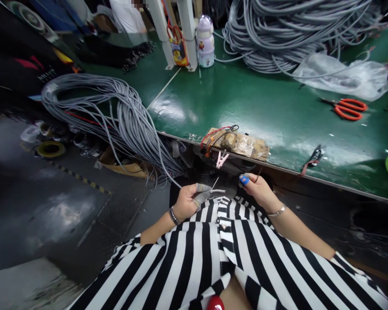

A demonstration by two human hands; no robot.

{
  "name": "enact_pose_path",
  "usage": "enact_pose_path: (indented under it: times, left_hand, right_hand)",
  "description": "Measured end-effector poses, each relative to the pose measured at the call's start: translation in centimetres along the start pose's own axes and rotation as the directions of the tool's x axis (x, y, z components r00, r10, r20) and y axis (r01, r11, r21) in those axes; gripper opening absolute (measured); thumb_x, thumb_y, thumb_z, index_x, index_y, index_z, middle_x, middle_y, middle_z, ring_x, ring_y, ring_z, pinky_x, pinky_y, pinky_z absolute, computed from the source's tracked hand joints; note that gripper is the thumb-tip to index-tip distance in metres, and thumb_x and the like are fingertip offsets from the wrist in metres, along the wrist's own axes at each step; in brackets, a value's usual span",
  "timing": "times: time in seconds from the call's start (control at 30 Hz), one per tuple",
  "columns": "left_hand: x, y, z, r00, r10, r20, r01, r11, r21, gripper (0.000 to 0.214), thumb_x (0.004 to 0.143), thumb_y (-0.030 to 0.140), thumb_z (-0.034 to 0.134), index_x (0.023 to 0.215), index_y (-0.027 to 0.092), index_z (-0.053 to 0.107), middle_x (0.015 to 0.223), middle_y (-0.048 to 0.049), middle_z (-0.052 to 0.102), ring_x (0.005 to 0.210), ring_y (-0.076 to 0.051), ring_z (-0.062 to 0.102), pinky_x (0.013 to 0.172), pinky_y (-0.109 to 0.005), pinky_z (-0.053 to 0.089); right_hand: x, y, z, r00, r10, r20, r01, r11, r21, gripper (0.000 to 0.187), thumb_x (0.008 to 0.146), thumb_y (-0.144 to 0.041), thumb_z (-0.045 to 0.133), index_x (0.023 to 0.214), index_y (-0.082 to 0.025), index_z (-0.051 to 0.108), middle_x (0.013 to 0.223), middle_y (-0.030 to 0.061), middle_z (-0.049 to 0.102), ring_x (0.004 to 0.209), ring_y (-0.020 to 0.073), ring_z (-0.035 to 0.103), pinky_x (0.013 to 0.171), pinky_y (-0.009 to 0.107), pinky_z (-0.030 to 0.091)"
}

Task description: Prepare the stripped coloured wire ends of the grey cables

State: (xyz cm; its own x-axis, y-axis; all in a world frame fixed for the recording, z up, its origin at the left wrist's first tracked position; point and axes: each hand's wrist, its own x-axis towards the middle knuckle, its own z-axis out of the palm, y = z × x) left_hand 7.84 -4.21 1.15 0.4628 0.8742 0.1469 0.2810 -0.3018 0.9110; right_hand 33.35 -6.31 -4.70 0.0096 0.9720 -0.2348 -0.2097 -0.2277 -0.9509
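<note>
My left hand [189,202] wears grey covers on its thumb and fingertip, which pinch the end of a grey cable [218,190]. A thin pale strand [215,184] sticks up beside that end. To the right, my right hand [261,191] is closed, with blue wrap on the thumb. A thin dark piece shows by its fingers, too small to name. Both hands are in front of the striped shirt, below the bench edge. Just beyond them are a pink clip [222,159] and a worn wooden block [245,145] with red and black wires.
A hanging coil of grey cable [129,107] drapes over the bench's left edge. On the green bench [194,99] lie orange-handled scissors [349,108], small snips [316,156], a plastic bag [345,79], another large cable coil [278,34] and a lilac bottle [205,43]. A person in white is beyond.
</note>
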Motion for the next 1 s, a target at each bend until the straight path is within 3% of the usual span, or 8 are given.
enact_pose_path:
  times: [0.13,0.3,0.43,0.53,0.63,0.77,0.83,1.0]
  left_hand:
    - [0.4,-0.2,0.4,1.0,-0.008,-0.024,0.008,1.0,-0.021,0.018,0.081,0.03,0.069,0.09,0.014,0.073,0.064,-0.0022,0.068,0.057,-0.011,0.062,0.058,-0.021,0.053]
    - [0.8,-0.7,0.7,0.998,-0.04,-0.052,0.039,0.999,-0.019,0.021,0.081,0.032,0.069,0.09,0.014,0.072,0.065,-0.0021,0.068,0.057,-0.01,0.062,0.058,-0.02,0.053]
    - [1.1,-0.5,0.6,0.998,-0.056,-0.04,0.058,0.997,0.048,0.021,0.082,0.033,0.066,0.088,0.014,0.072,0.065,-0.0025,0.068,0.058,-0.011,0.061,0.06,-0.022,0.053]
    - [1.1,-0.5,0.5,0.996,-0.081,-0.026,0.084,0.988,0.131,0.021,0.085,0.032,0.06,0.09,0.015,0.071,0.067,-0.0023,0.069,0.061,-0.012,0.062,0.063,-0.023,0.053]
    - [1.2,-1.7,0.0,0.99,-0.139,-0.019,0.14,0.97,0.2,0.024,0.085,0.036,0.058,0.092,0.016,0.07,0.072,-0.0028,0.07,0.065,-0.014,0.064,0.065,-0.025,0.054]
    - [2.0,-4.1,-0.8,0.985,-0.163,-0.054,0.171,0.955,0.242,0.033,0.081,0.047,0.06,0.09,0.016,0.069,0.078,-0.0046,0.072,0.075,-0.018,0.067,0.075,-0.029,0.055]
    - [2.0,-4.7,-1.1,0.981,-0.185,-0.061,0.194,0.948,0.251,0.037,0.078,0.052,0.06,0.086,0.017,0.069,0.082,-0.0057,0.073,0.08,-0.021,0.068,0.08,-0.033,0.055]
    - [1.8,-5.2,-1.1,0.959,-0.268,-0.092,0.282,0.933,0.223,0.043,0.074,0.055,0.063,0.093,0.017,0.07,0.097,-0.0086,0.074,0.1,-0.029,0.067,0.099,-0.045,0.048]
  right_hand:
    - [-1.2,-0.4,-1.1,0.993,-0.106,-0.041,0.098,0.981,-0.165,0.045,0.08,-0.059,0.061,0.066,-0.017,0.057,0.057,-0.0013,0.047,0.05,0.0082,0.033,0.044,0.022,0.023]
    - [-2.4,-2.5,-3.8,0.971,-0.24,-0.024,0.216,0.911,-0.352,0.038,0.088,-0.054,0.052,0.089,-0.018,0.063,0.068,0.0009,0.054,0.06,0.0121,0.046,0.054,0.025,0.036]
    - [-3.0,-3.9,-6.0,0.929,-0.369,-0.023,0.29,0.765,-0.575,0.036,0.089,-0.053,0.05,0.088,-0.019,0.059,0.072,0.0021,0.057,0.063,0.0147,0.05,0.061,0.028,0.042]
    - [-3.6,-5.1,-6.9,0.895,-0.439,-0.084,0.262,0.666,-0.698,0.034,0.092,-0.049,0.045,0.104,-0.019,0.059,0.082,0.0045,0.064,0.069,0.0172,0.057,0.066,0.03,0.046]
    - [-3.5,-6.9,-8.0,0.825,-0.525,-0.212,0.152,0.566,-0.81,0.037,0.096,-0.039,0.038,0.122,-0.019,0.056,0.105,0.009,0.067,0.092,0.0217,0.062,0.081,0.033,0.048]
    - [-2.7,-9.0,-12.0,0.687,-0.551,-0.474,-0.26,0.423,-0.868,0.037,0.092,-0.02,0.037,0.121,-0.016,0.059,0.105,0.0122,0.066,0.089,0.0238,0.061,0.079,0.033,0.046]
    - [-2.5,-9.4,-14.4,0.637,-0.549,-0.542,-0.421,0.342,-0.84,0.04,0.087,-0.012,0.038,0.12,-0.013,0.06,0.105,0.0142,0.064,0.091,0.0244,0.058,0.08,0.033,0.044]
    - [-2.0,-7.8,-17.6,0.631,-0.56,-0.537,-0.525,0.202,-0.827,0.041,0.086,-0.012,0.042,0.122,-0.01,0.06,0.113,0.0172,0.063,0.101,0.0279,0.053,0.085,0.035,0.039]
